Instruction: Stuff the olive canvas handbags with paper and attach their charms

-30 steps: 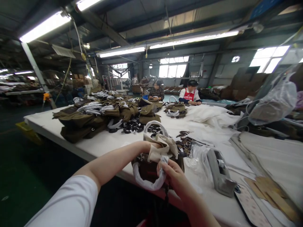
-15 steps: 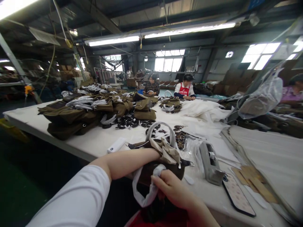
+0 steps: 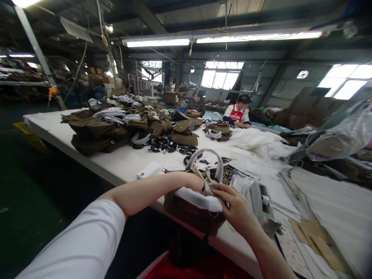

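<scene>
Looking through the head view, I have the olive-brown bag [image 3: 188,211] at the near edge of the tabletop [image 3: 116,166]; my left hand [image 3: 195,180] is inside its mouth, against the pale lining [image 3: 208,185], and its fingers are hidden, so I cannot tell whether that grip is open or closed; my right hand [image 3: 236,203] has its fingers extended onto the lining's right side, though I cannot tell if they pinch it; the front wrapped handle [image 3: 199,198] lies just beside those fingers, while the rear wrapped handle [image 3: 206,153] stands up behind.

Just left of the bag is a white device [image 3: 148,170]; to its right are clear plastic [image 3: 241,181], a grey dispenser [image 3: 263,205] and brown card pieces [image 3: 316,238]; a pile of bags [image 3: 99,131] covers much of the left side; two people, one in a red apron [image 3: 236,114], one in a dark checked top [image 3: 197,105], are at the far edge.
</scene>
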The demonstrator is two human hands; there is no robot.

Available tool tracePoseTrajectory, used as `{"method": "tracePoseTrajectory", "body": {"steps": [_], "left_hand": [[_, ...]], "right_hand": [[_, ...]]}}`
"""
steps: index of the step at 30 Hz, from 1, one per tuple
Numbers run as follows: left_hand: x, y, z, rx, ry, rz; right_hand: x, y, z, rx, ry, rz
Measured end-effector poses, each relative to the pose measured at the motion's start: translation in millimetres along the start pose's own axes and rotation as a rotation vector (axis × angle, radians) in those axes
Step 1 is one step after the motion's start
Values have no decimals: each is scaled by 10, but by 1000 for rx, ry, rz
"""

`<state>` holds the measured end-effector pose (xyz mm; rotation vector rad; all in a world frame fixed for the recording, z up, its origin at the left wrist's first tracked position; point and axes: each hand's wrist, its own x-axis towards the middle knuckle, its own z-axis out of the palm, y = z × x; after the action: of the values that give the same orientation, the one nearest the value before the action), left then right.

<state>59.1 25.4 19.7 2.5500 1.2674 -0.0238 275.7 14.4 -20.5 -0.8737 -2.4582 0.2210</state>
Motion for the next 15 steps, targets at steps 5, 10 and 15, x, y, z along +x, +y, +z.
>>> {"method": "tracePoseTrajectory", "body": {"steps": [5, 10, 15], "left_hand": [[-535, -333, -90, -59, -52, -12], [-935, -375, -24, -52, -33, 167], [-838, -283, 172, 153, 107, 208]], "right_hand": [[145, 42, -62, 15, -189, -47], [242, -161, -169, -8, -340, -126], [238, -265, -270, -33, -369, -174]]}}
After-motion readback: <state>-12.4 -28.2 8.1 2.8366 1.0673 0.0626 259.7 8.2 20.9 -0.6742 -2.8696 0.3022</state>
